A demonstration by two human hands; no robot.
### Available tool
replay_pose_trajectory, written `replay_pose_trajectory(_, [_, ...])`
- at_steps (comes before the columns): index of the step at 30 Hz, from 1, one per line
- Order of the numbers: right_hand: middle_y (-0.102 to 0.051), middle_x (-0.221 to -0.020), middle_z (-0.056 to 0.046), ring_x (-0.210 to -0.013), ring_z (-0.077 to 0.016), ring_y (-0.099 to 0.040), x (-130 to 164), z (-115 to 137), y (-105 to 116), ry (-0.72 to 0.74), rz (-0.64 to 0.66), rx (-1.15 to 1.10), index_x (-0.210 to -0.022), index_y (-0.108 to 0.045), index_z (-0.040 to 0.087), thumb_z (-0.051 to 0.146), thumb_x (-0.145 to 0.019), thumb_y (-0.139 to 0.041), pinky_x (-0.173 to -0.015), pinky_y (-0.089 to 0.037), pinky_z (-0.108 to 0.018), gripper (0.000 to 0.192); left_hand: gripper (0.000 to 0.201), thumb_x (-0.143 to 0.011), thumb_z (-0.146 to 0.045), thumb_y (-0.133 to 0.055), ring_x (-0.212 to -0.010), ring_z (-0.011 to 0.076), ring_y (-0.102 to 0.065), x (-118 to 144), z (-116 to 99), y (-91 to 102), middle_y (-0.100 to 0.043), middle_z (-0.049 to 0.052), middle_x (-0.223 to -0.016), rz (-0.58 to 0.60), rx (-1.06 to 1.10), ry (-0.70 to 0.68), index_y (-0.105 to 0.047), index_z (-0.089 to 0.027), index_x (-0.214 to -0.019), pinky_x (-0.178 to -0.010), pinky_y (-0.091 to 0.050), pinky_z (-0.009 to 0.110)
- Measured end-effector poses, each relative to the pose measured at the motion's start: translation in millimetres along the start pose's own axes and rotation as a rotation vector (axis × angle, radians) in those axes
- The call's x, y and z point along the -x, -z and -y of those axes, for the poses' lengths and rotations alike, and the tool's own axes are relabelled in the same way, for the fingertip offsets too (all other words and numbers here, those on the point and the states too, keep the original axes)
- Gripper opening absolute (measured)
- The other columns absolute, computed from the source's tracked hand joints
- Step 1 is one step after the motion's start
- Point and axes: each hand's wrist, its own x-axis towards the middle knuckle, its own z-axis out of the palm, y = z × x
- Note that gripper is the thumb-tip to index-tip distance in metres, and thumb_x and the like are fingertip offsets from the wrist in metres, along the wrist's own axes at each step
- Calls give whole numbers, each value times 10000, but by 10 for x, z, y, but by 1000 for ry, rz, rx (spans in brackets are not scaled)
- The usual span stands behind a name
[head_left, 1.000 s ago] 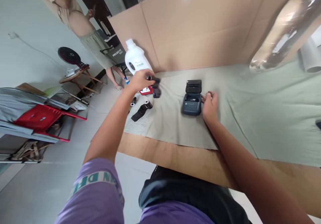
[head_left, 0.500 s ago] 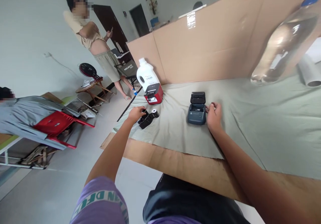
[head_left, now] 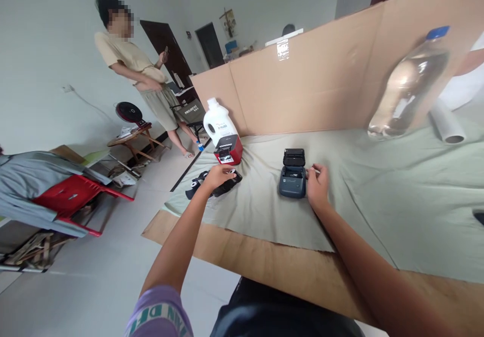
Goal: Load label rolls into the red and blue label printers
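A small dark blue label printer [head_left: 292, 188] lies on the cloth with its black lid [head_left: 294, 157] raised. My right hand [head_left: 318, 183] grips its right side, fingers curled at the edge. Further left, my left hand [head_left: 221, 177] is closed with its fingertips on a white paper roll [head_left: 232, 171], which they partly cover. Several dark rolls or strips [head_left: 227, 186] lie beneath and beside this hand; their exact kind is unclear. Just behind stands a red and black box-shaped device [head_left: 233, 151] with a white label in its front.
A white jug [head_left: 219, 124] stands behind the red device. Cardboard [head_left: 302, 90] walls off the back. At right are a large clear bottle [head_left: 412, 87] with a blue cap and a grey tube [head_left: 448, 123]. One person [head_left: 132, 70] stands at left; another sits on a red chair [head_left: 75, 196].
My left hand has moved right, from the left end of the dark rolls to the white paper roll. My right hand stays at the printer. The view has shifted slightly.
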Motion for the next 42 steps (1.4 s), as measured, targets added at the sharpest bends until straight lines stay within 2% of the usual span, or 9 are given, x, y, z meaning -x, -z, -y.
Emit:
replay_pose_trajectory(3, [-615,-1182,-130,-1130,-258,-581,-9,333,69,245,82,91,-1107,-620,191,404,-903,-490,-966,-478,-419,323,554,-592,-494,-860,-834,215,-694,5,-230,-205,-771,82,-964,-77,376,57,-762,-164,-1027,-716,-536,303])
replay_pose_trajectory(8, [-714,-934,-37,-835,-200,-640,-248,957,87,315,701,173,-1002,-698,223,355,-877,-551,-748,-488,-318,233,604,-607,-534,-850,-900,221,-705,-23,-755,-925,-772,97,-1024,34,687,-1,-744,-167,-1075,-737,-544,301])
replay_pose_trajectory(11, [-707,-821,-5,-724,-176,-608,-423,1082,59,380,888,359,-948,-712,220,306,-848,-594,-670,-437,-284,178,625,-621,-530,-840,-977,228,-702,-53,-950,-1353,-764,102,-1072,58,817,-66,-715,-157,-1107,-839,-547,319])
replay_pose_trajectory(15, [-706,-800,-14,-692,-182,-597,-601,888,64,407,822,513,-938,-690,219,279,-866,-587,-656,-407,-283,139,837,-658,-504,-814,-836,205,-713,56,-948,-1681,-757,54,-898,101,798,12,-542,-172,-1376,-755,-557,309])
replay_pose_trajectory(18, [-716,-857,-29,-747,-208,-621,-692,661,82,368,760,567,-1004,-676,224,239,-829,-639,-711,-441,-303,179,798,-732,-454,-763,-682,188,-686,234,-872,-1768,-702,-2,-716,122,709,56,-479,-201,-1433,-642,-540,288])
replay_pose_trajectory(24, [-665,-1027,-94,-886,-232,-640,-710,430,3,428,743,704,-973,-735,199,213,-825,-656,-877,-497,-372,168,563,-822,-429,-687,-596,168,-623,386,-835,-1766,-636,-43,-592,-28,444,17,-557,-234,-1333,-662,-502,287])
replay_pose_trajectory(29, [-670,-1068,-99,-963,-250,-651,-676,380,-58,421,731,671,-1049,-747,193,192,-833,-634,-939,-496,-401,244,501,-844,-425,-671,-636,176,-643,398,-857,-1746,-664,-33,-624,-29,263,43,-582,-239,-1301,-665,-462,284])
replay_pose_trajectory(38, [-730,-1014,-106,-978,-264,-641,-663,372,-69,367,786,829,-977,-770,166,99,-797,-583,-965,-476,-422,268,376,-850,-348,-667,-559,137,-553,441,-891,-1782,-572,-72,-546,-74,296,-17,-637,-226,-1205,-604,-391,246])
replay_pose_trajectory(42, [-690,-990,-112,-970,-247,-611,-565,382,-87,349,691,912,-953,-745,158,87,-796,-549,-949,-472,-386,260,326,-851,-291,-662,-539,112,-509,444,-902,-1801,-526,-90,-537,-102,309,-40,-652,-212,-1167,-605,-377,222])
